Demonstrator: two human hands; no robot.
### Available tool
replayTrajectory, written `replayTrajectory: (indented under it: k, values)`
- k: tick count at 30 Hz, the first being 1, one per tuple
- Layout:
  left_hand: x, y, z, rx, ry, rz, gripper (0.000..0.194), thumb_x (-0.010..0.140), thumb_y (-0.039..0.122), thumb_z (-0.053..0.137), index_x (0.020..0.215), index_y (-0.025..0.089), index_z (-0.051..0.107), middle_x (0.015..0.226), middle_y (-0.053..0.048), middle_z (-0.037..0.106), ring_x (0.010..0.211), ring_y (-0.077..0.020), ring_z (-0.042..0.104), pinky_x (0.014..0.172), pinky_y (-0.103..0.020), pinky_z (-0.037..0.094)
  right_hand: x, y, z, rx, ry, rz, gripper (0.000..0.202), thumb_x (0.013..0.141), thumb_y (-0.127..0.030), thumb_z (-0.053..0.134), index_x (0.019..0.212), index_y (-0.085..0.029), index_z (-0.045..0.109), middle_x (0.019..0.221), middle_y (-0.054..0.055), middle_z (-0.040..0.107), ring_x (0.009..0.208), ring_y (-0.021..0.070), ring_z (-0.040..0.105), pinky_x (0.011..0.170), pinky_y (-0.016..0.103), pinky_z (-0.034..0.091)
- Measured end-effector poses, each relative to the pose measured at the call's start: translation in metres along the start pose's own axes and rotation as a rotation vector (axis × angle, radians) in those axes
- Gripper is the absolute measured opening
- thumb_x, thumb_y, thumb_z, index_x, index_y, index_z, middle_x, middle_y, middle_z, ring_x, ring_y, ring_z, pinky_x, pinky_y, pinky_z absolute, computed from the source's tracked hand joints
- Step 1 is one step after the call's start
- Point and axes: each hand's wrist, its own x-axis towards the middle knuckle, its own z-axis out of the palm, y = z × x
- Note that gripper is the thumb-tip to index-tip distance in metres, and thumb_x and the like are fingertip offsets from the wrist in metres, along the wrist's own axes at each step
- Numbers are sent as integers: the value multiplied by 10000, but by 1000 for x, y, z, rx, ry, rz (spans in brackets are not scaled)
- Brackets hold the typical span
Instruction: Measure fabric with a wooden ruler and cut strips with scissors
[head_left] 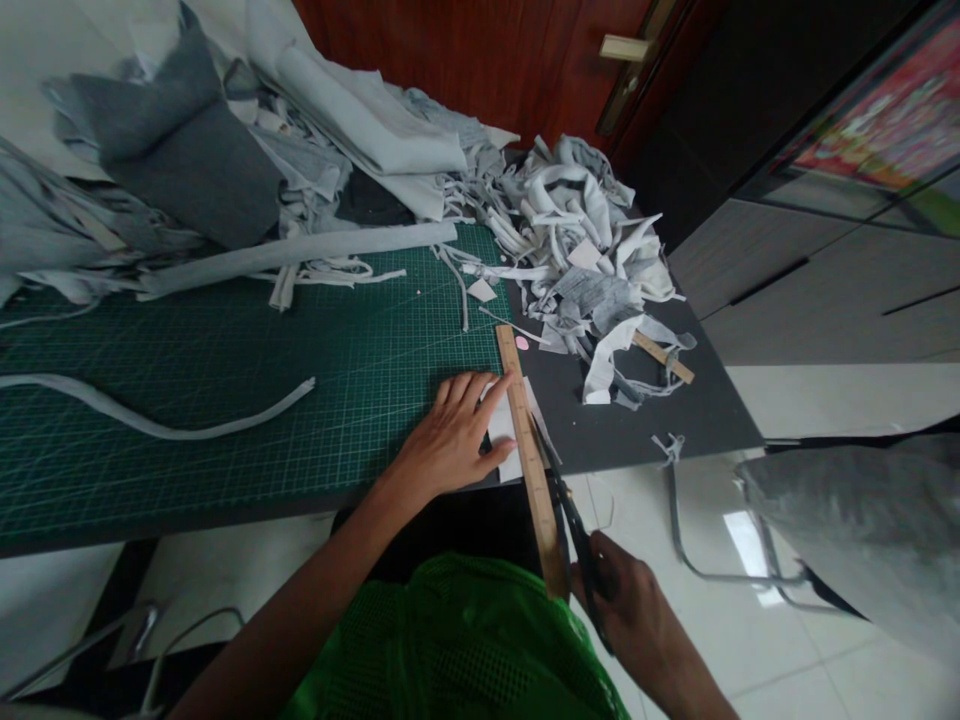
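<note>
My left hand (446, 435) lies flat with its fingers apart near the table's front edge. Its index fingertip touches a wooden ruler (534, 470), and its thumb rests on a small pale piece of fabric (501, 425) under the ruler. The ruler slants toward my body, its near end jutting past the table edge. My right hand (637, 600) is closed around the handles of black scissors (576, 530). The scissor blades run along the ruler's right side, at the strip of fabric showing there. Whether the blades are fully together is hard to see.
A green cutting mat (360, 345) covers much of the dark table (675, 430). Grey fabric scraps (585, 220) pile up at the back right, with more cloth (187, 150) at the back left. A long grey strip (172, 432) lies on the mat. A chair (862, 500) stands at right.
</note>
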Motion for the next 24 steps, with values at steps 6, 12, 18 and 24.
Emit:
replayTrajectory:
  k: [6, 12, 18, 24]
  values:
    - [0, 1, 0, -5, 2, 2, 758, 1017, 537, 508, 1613, 124, 286, 1485, -192, 485, 1356, -359, 425, 1145, -529, 355, -1, 11, 5, 223, -73, 50, 352, 917, -561, 579, 815, -228, 527, 616, -28, 519, 500, 120, 425, 470, 267, 337]
    - [0, 0, 0, -5, 1, 7, 768, 1015, 541, 516, 1616, 119, 288, 1492, -189, 477, 1354, -356, 424, 1155, -518, 343, -2, 0, 0, 482, -222, 127, 550, 846, -752, 643, 816, -227, 484, 533, -110, 354, 388, 64, 297, 377, 224, 268]
    - [-1, 1, 0, 3, 11, 7, 759, 1017, 529, 517, 1620, 128, 289, 1488, -185, 481, 1353, -354, 421, 1150, -525, 346, -4, -10, 5, 571, -245, 134, 690, 731, -879, 660, 817, -215, 492, 526, -107, 383, 364, 55, 324, 365, 207, 289]
    - [-1, 1, 1, 16, 10, 17, 774, 1022, 544, 520, 1620, 110, 290, 1495, -181, 480, 1349, -347, 423, 1153, -507, 343, -3, -7, 8, 596, -246, 126, 667, 752, -858, 670, 770, -215, 490, 521, -113, 353, 354, 44, 293, 342, 196, 279]
